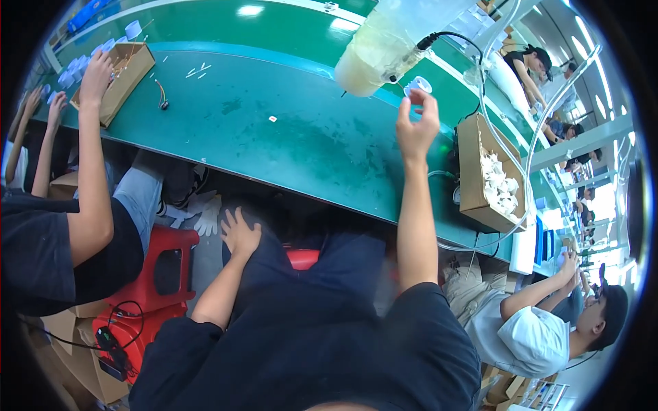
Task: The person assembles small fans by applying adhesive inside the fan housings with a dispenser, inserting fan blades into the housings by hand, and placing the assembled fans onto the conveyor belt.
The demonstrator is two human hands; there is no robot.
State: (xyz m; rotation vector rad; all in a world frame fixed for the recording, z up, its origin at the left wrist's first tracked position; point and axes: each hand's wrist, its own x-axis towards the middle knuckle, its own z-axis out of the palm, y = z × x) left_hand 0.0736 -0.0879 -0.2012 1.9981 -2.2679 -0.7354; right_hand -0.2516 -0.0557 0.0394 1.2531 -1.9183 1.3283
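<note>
My right hand (417,129) is raised over the green worktable (288,137), with thumb and fingers curled toward each other. Its fingertips are right at a small white ring-shaped part (418,84); whether they grip it is unclear. Just above hangs a big translucent container (384,41) with a black cable plugged into its side. My left hand (240,233) lies flat on my dark-trousered thigh below the table edge, fingers spread, holding nothing.
A cardboard box of white parts (490,175) stands to the right. At far left a neighbour's hand (96,72) reaches into another cardboard box (127,68). Red stool (161,270), white gloves (205,216), and a seated person in white (534,329) at lower right.
</note>
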